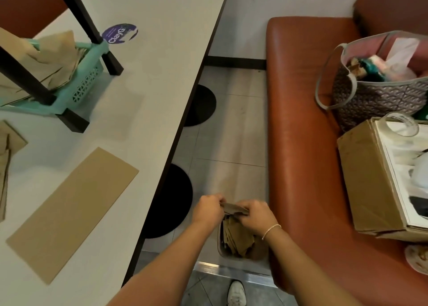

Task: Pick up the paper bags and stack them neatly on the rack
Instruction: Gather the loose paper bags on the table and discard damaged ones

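Both hands reach down between the table and the bench. My left hand (208, 207) and my right hand (256, 216) each grip an end of a flat brown paper bag (234, 208) held above a grey bin (221, 248) on the floor. More brown paper bags (238, 238) stand loosely inside that bin. On the white table (148, 79) at the far left stands a teal rack (90, 74) with black legs, and crumpled paper bags (53, 60) lie on its lower shelf. A flat brown bag (71, 213) lies on the table near me.
More brown bags (7, 157) lie at the table's left edge. An orange bench (308, 143) on the right carries a patterned tote bag (379, 92) and a cardboard box (370, 180). Black round table bases (171, 201) sit on the tiled floor. My white shoe (236, 293) is below.
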A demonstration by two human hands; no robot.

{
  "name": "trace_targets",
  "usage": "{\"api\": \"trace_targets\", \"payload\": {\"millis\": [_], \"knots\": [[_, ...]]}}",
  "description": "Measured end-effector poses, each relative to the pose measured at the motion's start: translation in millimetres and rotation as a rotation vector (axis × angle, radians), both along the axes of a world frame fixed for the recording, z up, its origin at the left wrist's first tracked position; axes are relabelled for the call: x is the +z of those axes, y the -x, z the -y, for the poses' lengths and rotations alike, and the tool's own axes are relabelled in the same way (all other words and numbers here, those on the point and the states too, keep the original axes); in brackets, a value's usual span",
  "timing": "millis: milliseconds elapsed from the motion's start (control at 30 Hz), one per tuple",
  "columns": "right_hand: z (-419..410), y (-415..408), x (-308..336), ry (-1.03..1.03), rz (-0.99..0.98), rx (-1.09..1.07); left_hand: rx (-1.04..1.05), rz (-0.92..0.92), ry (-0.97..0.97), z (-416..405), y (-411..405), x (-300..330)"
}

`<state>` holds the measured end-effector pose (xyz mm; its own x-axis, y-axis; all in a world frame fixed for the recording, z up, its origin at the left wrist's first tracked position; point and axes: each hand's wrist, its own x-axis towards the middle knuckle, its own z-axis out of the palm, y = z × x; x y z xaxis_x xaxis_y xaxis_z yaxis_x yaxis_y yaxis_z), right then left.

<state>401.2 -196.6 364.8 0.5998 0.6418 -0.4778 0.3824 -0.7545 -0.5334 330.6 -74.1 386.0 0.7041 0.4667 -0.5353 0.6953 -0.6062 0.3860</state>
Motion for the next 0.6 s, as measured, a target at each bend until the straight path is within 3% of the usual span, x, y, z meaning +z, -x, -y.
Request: {"api": "trace_targets", "payload": {"millis": [267,600], "knots": [[24,19,-39,0.385,-0.022,-0.092,-0.041,-0.083,-0.007,-5,11,-3],[18,23,-39,0.451,-0.029,-0.127,-0.017,0.054,-0.004,-12,11,10]]}}
